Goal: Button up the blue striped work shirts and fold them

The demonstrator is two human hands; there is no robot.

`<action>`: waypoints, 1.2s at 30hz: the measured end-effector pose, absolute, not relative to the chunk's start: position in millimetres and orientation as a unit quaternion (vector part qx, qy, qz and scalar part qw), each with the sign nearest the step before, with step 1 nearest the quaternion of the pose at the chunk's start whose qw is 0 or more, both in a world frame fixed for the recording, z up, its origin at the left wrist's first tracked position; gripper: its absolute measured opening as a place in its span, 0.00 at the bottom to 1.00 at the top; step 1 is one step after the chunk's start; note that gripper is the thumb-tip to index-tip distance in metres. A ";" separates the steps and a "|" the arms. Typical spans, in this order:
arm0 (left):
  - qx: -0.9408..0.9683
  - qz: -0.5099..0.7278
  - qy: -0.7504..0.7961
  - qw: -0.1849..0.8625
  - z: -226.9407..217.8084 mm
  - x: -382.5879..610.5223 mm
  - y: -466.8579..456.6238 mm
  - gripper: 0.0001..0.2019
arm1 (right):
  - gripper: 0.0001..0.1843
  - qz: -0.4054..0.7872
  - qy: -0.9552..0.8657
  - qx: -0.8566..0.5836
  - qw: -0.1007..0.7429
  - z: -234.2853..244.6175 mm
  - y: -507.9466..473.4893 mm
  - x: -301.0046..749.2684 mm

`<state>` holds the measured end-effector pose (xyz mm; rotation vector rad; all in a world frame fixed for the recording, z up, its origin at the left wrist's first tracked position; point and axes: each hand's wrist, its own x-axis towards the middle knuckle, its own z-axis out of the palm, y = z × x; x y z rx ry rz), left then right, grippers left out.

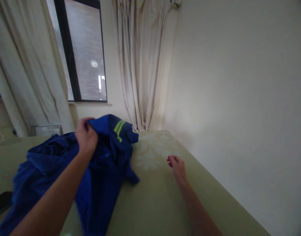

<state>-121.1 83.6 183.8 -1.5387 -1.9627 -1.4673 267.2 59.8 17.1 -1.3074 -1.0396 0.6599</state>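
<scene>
A blue garment (103, 170) with yellow-green stripes lies crumpled on a pale green bed (160, 196). My left hand (85, 136) is closed on a raised fold of the garment, lifting it above the bed. To the right, my right hand (177, 166) hovers just over the bedsheet with its fingers loosely curled and nothing in them. It is well clear of the garment.
A dark phone (0, 202) lies on the bed at the far left edge. Cream curtains (142, 65) hang on both sides of a dark-framed window (84, 52) behind the bed. A plain wall (238, 98) runs along the bed's right side.
</scene>
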 end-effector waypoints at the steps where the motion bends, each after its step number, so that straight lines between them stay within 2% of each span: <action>1: -0.491 -0.523 -0.676 0.170 194.3 -136.1 79.4 0.22 | 0.17 0.287 -0.465 -0.567 0.616 14.5 60.5 262.0; 2: -0.475 -0.511 -0.676 0.237 199.3 -151.0 74.7 0.21 | 0.16 0.283 -0.479 -0.567 0.607 11.8 61.0 256.6; 4: -0.548 -0.395 -0.672 0.304 194.0 -178.7 65.8 0.21 | 0.15 0.259 -0.516 -0.574 0.581 6.6 61.2 245.2; 7: -0.659 -0.200 -0.671 0.274 162.7 -207.4 54.3 0.22 | 0.13 0.202 -0.600 -0.580 0.512 0.6 56.6 226.9; 9: -0.670 -0.169 -0.676 0.256 139.2 -209.0 45.0 0.24 | 0.12 0.162 -0.668 -0.565 0.457 -0.8 49.5 214.5; 12: -0.703 -0.211 -0.623 0.270 108.2 -179.3 26.1 0.29 | 0.15 0.112 -0.755 -0.530 0.370 1.8 35.3 197.7; 14: -0.752 -0.217 -0.579 0.228 85.5 -147.6 12.5 0.27 | 0.19 0.098 -0.796 -0.510 0.311 5.8 25.9 189.1; 17: -0.825 -0.161 -0.534 0.088 44.7 -108.4 -3.4 0.20 | 0.21 0.101 -0.843 -0.473 0.234 13.0 15.7 181.8; 19: -0.834 -0.149 -0.530 0.028 20.2 -96.9 -8.8 0.23 | 0.21 0.098 -0.861 -0.454 0.206 17.9 13.0 179.5; 22: -0.830 -0.153 -0.536 -0.016 1.2 -96.7 -10.8 0.26 | 0.18 0.073 -0.867 -0.456 0.185 24.8 16.2 173.7; 28: -0.830 -0.158 -0.533 -0.033 0.1 -102.3 -9.3 0.26 | 0.09 -0.035 -0.854 -0.499 0.141 25.1 36.9 140.2; 34: -0.830 -0.170 -0.531 -0.024 -6.9 -103.2 -7.3 0.24 | 0.04 -0.030 -0.817 -0.525 0.235 7.4 46.0 136.3; 36: -0.828 -0.175 -0.532 -0.020 -7.5 -103.5 -6.8 0.24 | 0.06 -0.009 -0.808 -0.530 0.257 3.6 46.6 141.4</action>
